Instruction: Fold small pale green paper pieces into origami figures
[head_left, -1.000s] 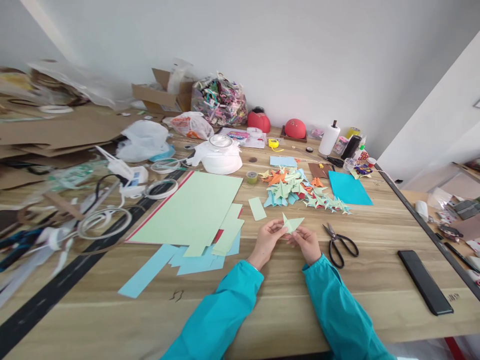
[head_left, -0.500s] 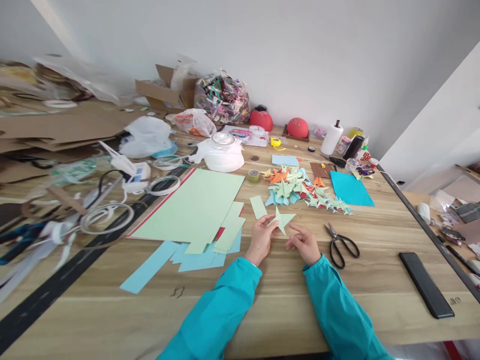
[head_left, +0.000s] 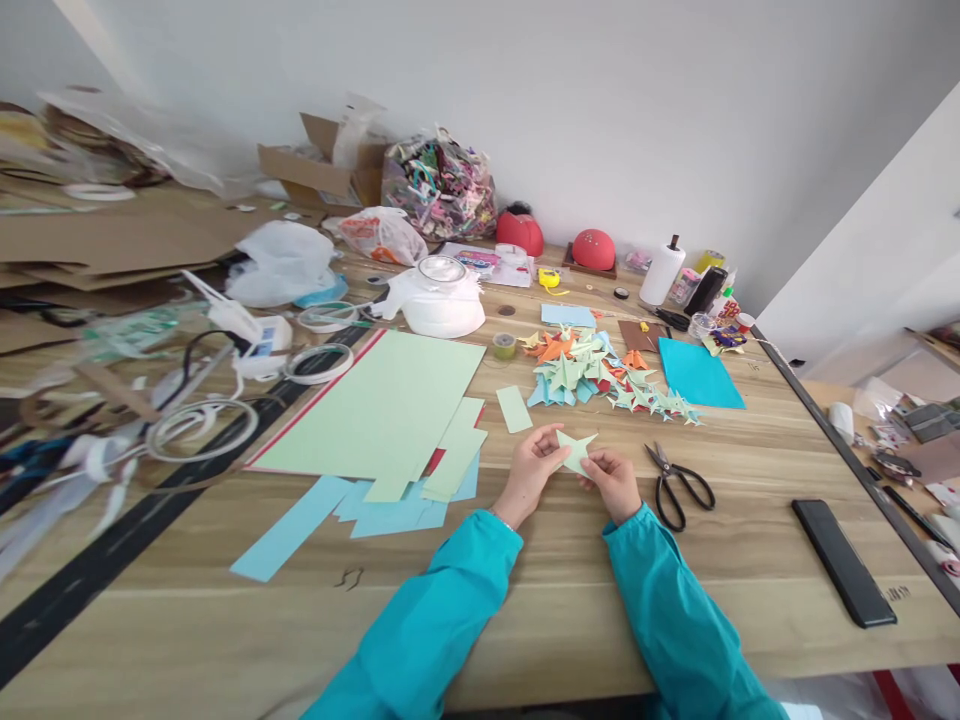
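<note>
My left hand (head_left: pixel 532 468) and my right hand (head_left: pixel 615 482) pinch a small pale green folded paper shape (head_left: pixel 576 449) between them, just above the wooden table (head_left: pixel 570 590). Both arms wear teal sleeves. Behind the hands lies a heap of folded paper shapes (head_left: pixel 592 378) in green, blue and orange. A small green paper strip (head_left: pixel 514 409) lies just beyond my left hand. Black scissors (head_left: pixel 673 482) rest right of my right hand.
Large pale green sheets (head_left: pixel 382 405) over blue strips (head_left: pixel 375 505) lie to the left. A teal sheet (head_left: pixel 699 374), a white pot (head_left: pixel 439 300), tape rolls (head_left: pixel 201 425), cardboard and bags crowd the back and left. A black flat bar (head_left: pixel 844 561) lies at the right.
The folded shape was held by both hands, then by my left hand alone with the right hand off it. Now my right hand grips it again, lower and nearer the table.
</note>
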